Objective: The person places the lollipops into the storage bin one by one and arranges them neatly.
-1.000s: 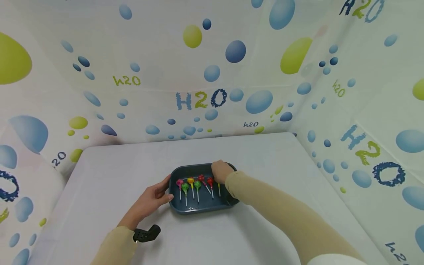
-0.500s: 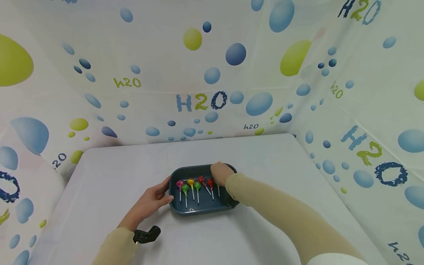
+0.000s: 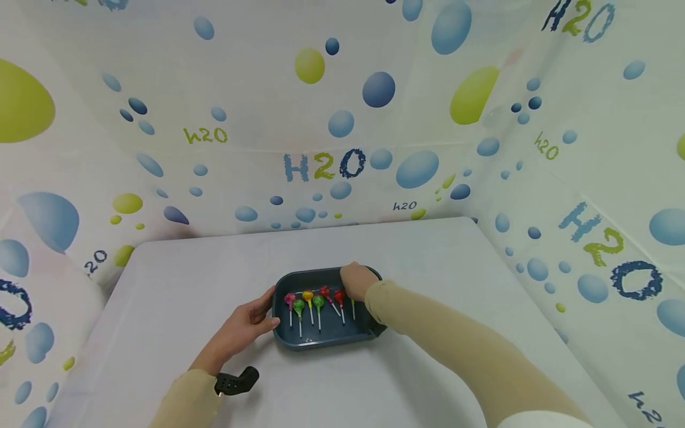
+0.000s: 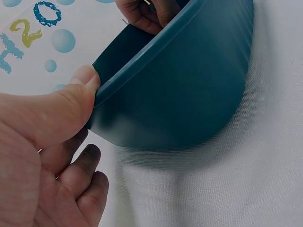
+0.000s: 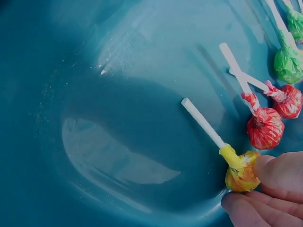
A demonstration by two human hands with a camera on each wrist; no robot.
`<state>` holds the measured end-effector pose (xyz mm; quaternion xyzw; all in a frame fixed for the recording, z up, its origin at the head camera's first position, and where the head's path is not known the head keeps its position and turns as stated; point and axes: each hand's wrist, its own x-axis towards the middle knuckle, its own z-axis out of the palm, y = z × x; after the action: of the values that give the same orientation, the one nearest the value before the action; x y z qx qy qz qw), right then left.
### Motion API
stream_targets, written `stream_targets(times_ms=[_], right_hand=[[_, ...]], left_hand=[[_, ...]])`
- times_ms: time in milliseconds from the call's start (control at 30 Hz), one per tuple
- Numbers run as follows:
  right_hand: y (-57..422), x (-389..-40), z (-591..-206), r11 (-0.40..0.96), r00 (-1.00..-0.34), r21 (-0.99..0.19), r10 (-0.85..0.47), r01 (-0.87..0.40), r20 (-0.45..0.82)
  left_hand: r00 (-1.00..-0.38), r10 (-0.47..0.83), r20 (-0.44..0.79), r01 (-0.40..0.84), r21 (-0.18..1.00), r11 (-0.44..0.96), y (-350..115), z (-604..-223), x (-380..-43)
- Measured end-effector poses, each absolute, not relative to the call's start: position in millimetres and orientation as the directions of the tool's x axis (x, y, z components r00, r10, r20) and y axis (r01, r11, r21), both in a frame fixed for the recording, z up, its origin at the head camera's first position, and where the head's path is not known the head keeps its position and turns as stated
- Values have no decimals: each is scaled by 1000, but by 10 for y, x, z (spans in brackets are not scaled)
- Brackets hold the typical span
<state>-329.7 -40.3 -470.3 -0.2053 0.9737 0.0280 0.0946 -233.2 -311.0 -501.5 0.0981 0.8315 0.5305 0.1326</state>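
Observation:
A dark teal tray point(image 3: 326, 343) with rounded corners lies on the white-covered table. My left hand point(image 3: 246, 321) grips its left end; in the left wrist view the thumb presses the rim and the other fingers lie against the outer wall point(image 4: 180, 104). Inside the tray at the far right, my right hand point(image 5: 277, 194) pinches the wrapped head of a yellow lollipop point(image 5: 242, 172) between thumb and fingers, its white stick pointing away from the hand. Two red lollipops point(image 5: 266, 127) lie beside it, one stick crossing the other. Further left are green lollipops point(image 3: 318, 303), another yellow one point(image 3: 307, 297) and a pink one point(image 3: 289, 299).
The white tablecloth point(image 3: 214, 267) spreads around the tray. Behind and to the sides hang white sheets point(image 3: 257, 119) printed with blue and green dots and lettering. A black band point(image 3: 235, 381) with a small device sits on the left wrist.
Both hands and the tray keep their places. The head view has shifted slightly, so the whole scene sits a little lower in the frame.

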Motion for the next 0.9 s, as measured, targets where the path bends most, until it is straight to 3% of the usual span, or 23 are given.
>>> stream_targets(times_ms=[467,700,900], right_hand=[[-338,-3312,-4629,925,-905,-24,-377,-380,-196],[-154,-3284,-4271,890,-897,-244,-423,-384,-132],[305,-3183,-3943,830,-921,-436,-389,-348,-5]], left_hand=[[-946,306,-112,34,900,435,-3108,-5048,-2350],[-947,302,-107,37,901,433,-3107,-5059,-2351],[-947,305,-105,39,901,431,-3097,-5053,-2345]])
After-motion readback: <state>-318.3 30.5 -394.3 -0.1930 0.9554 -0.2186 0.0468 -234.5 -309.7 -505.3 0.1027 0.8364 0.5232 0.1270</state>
